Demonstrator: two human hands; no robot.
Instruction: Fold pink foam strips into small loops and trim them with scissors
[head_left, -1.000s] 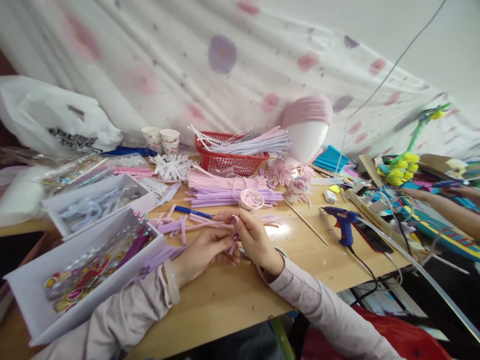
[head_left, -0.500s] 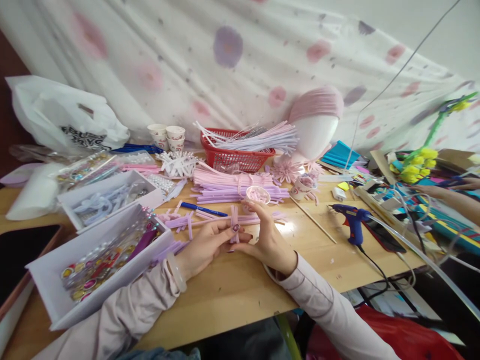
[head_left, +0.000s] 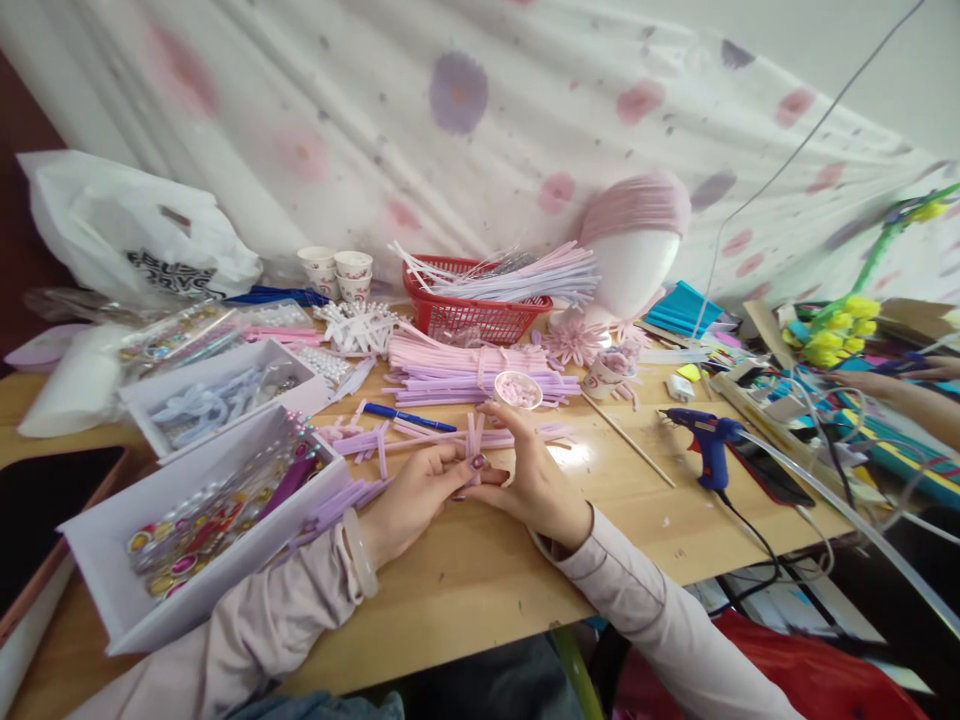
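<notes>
My left hand (head_left: 411, 502) pinches a short bundle of lilac pipe cleaners (head_left: 474, 434) between thumb and fingers, its ends pointing up. Close on its right, my right hand (head_left: 546, 488) is open, the index finger raised away from the thumb. That thumb reaches the base of the lilac piece beside my left fingertips; whether it presses on it I cannot tell. Just beyond my fingers stand a paper cup of pink bits (head_left: 517, 390) and a pile of pink and lilac pipe cleaners (head_left: 450, 362). A blue pen (head_left: 409, 416) lies left of them.
White boxes of beads and trims (head_left: 202, 540) stand at left. A red basket (head_left: 480, 318) of pipe cleaners and a mannequin head (head_left: 637, 245) are behind. To the right are a wooden stick (head_left: 628, 440) and a blue glue gun (head_left: 705, 440) with trailing cables. Another person's arm (head_left: 907, 395) shows far right.
My right hand has come away from the lilac piece and its index finger and thumb have spread apart. My left hand keeps hold. The view has shifted slightly.
</notes>
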